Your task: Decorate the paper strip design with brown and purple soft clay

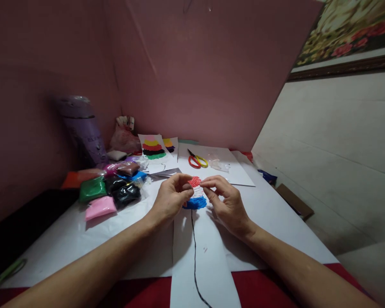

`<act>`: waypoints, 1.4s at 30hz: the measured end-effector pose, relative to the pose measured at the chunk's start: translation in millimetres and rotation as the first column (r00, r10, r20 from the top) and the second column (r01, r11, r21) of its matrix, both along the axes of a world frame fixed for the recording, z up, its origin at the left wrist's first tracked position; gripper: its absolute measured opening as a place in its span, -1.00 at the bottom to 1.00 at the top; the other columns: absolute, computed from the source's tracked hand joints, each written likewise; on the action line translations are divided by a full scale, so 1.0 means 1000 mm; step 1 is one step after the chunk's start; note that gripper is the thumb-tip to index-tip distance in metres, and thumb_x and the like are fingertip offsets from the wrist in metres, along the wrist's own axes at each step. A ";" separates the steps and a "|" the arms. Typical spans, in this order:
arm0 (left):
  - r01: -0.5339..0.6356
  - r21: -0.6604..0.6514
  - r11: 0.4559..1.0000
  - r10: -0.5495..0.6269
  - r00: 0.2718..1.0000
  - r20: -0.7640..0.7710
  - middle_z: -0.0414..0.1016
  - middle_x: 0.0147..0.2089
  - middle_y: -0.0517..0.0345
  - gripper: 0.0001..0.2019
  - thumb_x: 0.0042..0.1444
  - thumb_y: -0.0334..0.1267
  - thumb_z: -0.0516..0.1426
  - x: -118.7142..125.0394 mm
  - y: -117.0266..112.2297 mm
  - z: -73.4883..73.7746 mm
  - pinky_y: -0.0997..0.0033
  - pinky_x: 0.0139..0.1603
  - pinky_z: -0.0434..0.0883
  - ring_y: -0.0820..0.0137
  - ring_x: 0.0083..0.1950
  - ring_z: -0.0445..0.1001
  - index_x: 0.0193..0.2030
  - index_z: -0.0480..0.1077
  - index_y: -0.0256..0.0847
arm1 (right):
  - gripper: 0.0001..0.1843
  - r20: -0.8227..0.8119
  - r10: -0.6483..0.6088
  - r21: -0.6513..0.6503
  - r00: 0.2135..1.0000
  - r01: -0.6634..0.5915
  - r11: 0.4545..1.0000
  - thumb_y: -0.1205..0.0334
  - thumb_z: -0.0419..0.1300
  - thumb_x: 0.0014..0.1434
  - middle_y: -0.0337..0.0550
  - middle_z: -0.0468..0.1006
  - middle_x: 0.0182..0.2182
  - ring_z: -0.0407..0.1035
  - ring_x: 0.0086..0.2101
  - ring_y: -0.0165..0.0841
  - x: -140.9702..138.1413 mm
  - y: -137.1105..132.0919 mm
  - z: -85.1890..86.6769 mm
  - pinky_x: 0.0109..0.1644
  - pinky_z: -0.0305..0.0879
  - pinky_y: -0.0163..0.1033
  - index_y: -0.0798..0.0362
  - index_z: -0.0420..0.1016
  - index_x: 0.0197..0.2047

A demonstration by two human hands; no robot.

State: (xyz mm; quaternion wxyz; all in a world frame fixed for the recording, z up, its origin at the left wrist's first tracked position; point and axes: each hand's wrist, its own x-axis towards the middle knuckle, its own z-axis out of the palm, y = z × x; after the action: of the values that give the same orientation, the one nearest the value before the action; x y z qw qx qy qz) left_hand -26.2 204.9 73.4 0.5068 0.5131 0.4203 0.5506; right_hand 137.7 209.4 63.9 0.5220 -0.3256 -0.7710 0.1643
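While our left hand (pixel 170 197) and right hand (pixel 226 201) flank the clay shape (pixel 197 200), each grip pinched shut on its red far end, its length points toward the near edge of the table (pixel 276 222).

I can read nothing for certain here; the purple cup (pixel 81 128) standing off to my left bears pale lettering low on its side; it is too blurred and dim for me to make out a word.
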 end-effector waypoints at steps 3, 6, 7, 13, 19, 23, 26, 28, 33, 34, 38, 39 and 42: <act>-0.011 0.012 1.000 0.011 1.000 -0.025 0.33 -0.54 0.30 -0.67 -0.21 -0.15 0.33 0.000 0.000 0.001 0.60 -0.64 0.22 0.55 -0.56 0.26 -0.42 0.29 -0.26 | -0.86 0.006 0.002 -0.001 1.000 -0.002 1.000 0.41 0.15 0.22 -0.12 0.50 -0.27 0.40 -0.23 -0.32 0.000 0.000 0.000 -0.33 0.29 -0.28 0.04 0.52 -0.26; 0.037 0.017 0.999 -0.035 0.997 -0.071 0.33 -0.58 0.25 -0.64 -0.02 0.01 0.21 0.001 -0.002 0.003 0.58 -0.64 0.19 0.58 -0.62 0.21 -0.45 0.32 -0.29 | -0.86 0.006 0.005 0.000 1.000 -0.005 1.000 0.41 0.15 0.22 -0.11 0.50 -0.27 0.40 -0.24 -0.32 0.000 -0.001 0.000 -0.34 0.30 -0.28 0.04 0.52 -0.26; 0.047 0.012 0.999 -0.046 0.996 -0.073 0.36 -0.57 0.22 -0.65 0.01 0.02 0.18 0.001 -0.003 0.004 0.57 -0.63 0.20 0.57 -0.62 0.22 -0.42 0.36 -0.31 | -0.86 0.007 0.006 0.000 1.000 -0.006 1.000 0.41 0.15 0.22 -0.11 0.50 -0.26 0.40 -0.24 -0.32 0.000 -0.001 0.000 -0.34 0.30 -0.28 0.04 0.53 -0.26; 0.048 -0.016 0.999 -0.048 0.999 -0.026 0.36 -0.51 0.26 -0.70 -0.28 -0.25 0.32 0.003 -0.003 0.004 0.55 -0.54 0.27 0.52 -0.52 0.29 -0.36 0.42 -0.31 | -0.85 0.004 0.008 -0.001 1.000 -0.008 1.000 0.39 0.14 0.23 -0.11 0.50 -0.26 0.41 -0.23 -0.30 0.000 -0.002 0.001 -0.34 0.31 -0.26 0.02 0.53 -0.25; 0.014 -0.004 1.000 -0.014 0.998 -0.057 0.21 -0.67 0.32 -0.54 -0.07 0.16 0.22 0.000 -0.004 0.006 0.57 -0.65 0.08 0.58 -0.65 0.12 -0.52 0.32 -0.28 | -0.85 0.007 0.008 0.008 1.000 -0.008 1.000 0.39 0.13 0.23 -0.11 0.51 -0.27 0.41 -0.24 -0.29 0.000 -0.002 0.001 -0.34 0.32 -0.24 0.01 0.52 -0.25; 0.073 0.001 0.997 -0.073 0.997 -0.034 0.32 -0.64 0.24 -0.56 -0.03 0.13 0.19 0.002 -0.005 0.006 0.56 -0.66 0.12 0.57 -0.66 0.17 -0.45 0.38 -0.31 | -0.85 0.013 0.015 0.016 1.000 -0.015 1.000 0.40 0.14 0.23 -0.11 0.51 -0.26 0.41 -0.24 -0.30 0.000 -0.002 0.001 -0.34 0.31 -0.25 0.01 0.52 -0.25; 0.059 -0.017 0.998 -0.059 0.998 0.009 0.43 -0.48 0.19 -0.63 -0.23 -0.15 0.34 0.002 -0.004 0.005 0.55 -0.55 0.30 0.50 -0.50 0.34 -0.32 0.40 -0.31 | -0.85 0.007 0.017 0.023 1.000 -0.017 1.000 0.40 0.14 0.23 -0.11 0.51 -0.27 0.41 -0.24 -0.31 -0.001 -0.002 0.001 -0.33 0.31 -0.25 0.02 0.52 -0.25; 0.018 -0.020 1.000 -0.017 1.000 0.014 0.37 -0.50 0.27 -0.60 -0.33 -0.23 0.38 0.001 -0.004 0.004 0.57 -0.54 0.31 0.50 -0.48 0.33 -0.34 0.36 -0.29 | -0.85 0.003 0.016 0.029 1.000 -0.016 0.999 0.41 0.14 0.23 -0.11 0.51 -0.27 0.41 -0.24 -0.31 -0.001 -0.002 0.001 -0.34 0.31 -0.25 0.02 0.52 -0.25; 0.005 0.016 1.000 -0.004 0.999 -0.035 0.22 -0.66 0.33 -0.55 -0.04 0.14 0.21 -0.001 -0.005 0.006 0.58 -0.64 0.15 0.58 -0.64 0.15 -0.47 0.32 -0.28 | -0.84 0.014 0.012 0.031 1.000 -0.012 0.999 0.40 0.14 0.23 -0.11 0.51 -0.27 0.42 -0.24 -0.30 -0.001 -0.003 0.002 -0.33 0.32 -0.24 0.01 0.52 -0.25; 0.033 0.004 0.999 -0.032 0.999 -0.033 0.23 -0.68 0.31 -0.53 0.01 0.17 0.16 0.000 -0.005 0.007 0.56 -0.65 0.13 0.58 -0.67 0.13 -0.45 0.34 -0.29 | -0.85 0.015 0.010 0.031 1.000 -0.011 0.999 0.40 0.14 0.24 -0.11 0.51 -0.27 0.42 -0.24 -0.30 -0.001 -0.003 0.002 -0.33 0.32 -0.24 0.01 0.52 -0.25; 0.069 -0.007 0.998 -0.069 0.998 0.008 0.45 -0.49 0.15 -0.65 -0.13 -0.08 0.30 0.000 -0.004 0.006 0.54 -0.56 0.27 0.50 -0.53 0.33 -0.31 0.42 -0.32 | -0.84 0.012 0.016 0.033 1.000 -0.016 0.999 0.40 0.14 0.23 -0.11 0.51 -0.27 0.42 -0.23 -0.29 0.000 -0.004 0.002 -0.34 0.33 -0.24 0.00 0.52 -0.24; 0.057 -0.004 0.998 -0.057 0.998 0.019 0.45 -0.45 0.16 -0.64 -0.21 -0.18 0.34 0.000 -0.004 0.005 0.53 -0.52 0.31 0.49 -0.48 0.35 -0.28 0.42 -0.31 | -0.84 0.009 0.018 0.034 1.000 -0.018 0.999 0.40 0.14 0.23 -0.11 0.51 -0.27 0.42 -0.23 -0.30 0.000 -0.004 0.002 -0.34 0.33 -0.24 0.01 0.52 -0.24; -0.031 -0.002 1.000 0.031 0.999 0.036 0.35 -0.50 0.28 -0.61 -0.33 -0.24 0.39 -0.001 -0.002 0.003 0.56 -0.54 0.29 0.51 -0.49 0.33 -0.34 0.37 -0.27 | -0.84 0.006 0.019 0.037 1.000 -0.019 0.999 0.41 0.13 0.23 -0.11 0.51 -0.28 0.42 -0.24 -0.30 -0.001 -0.003 0.002 -0.35 0.33 -0.25 0.01 0.52 -0.25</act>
State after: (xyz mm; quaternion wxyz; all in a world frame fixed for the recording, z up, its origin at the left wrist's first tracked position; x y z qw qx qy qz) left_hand -27.1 203.1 76.5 0.5059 0.4962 0.4193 0.5674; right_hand 137.1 206.2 65.7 0.5241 -0.3090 -0.7785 0.1543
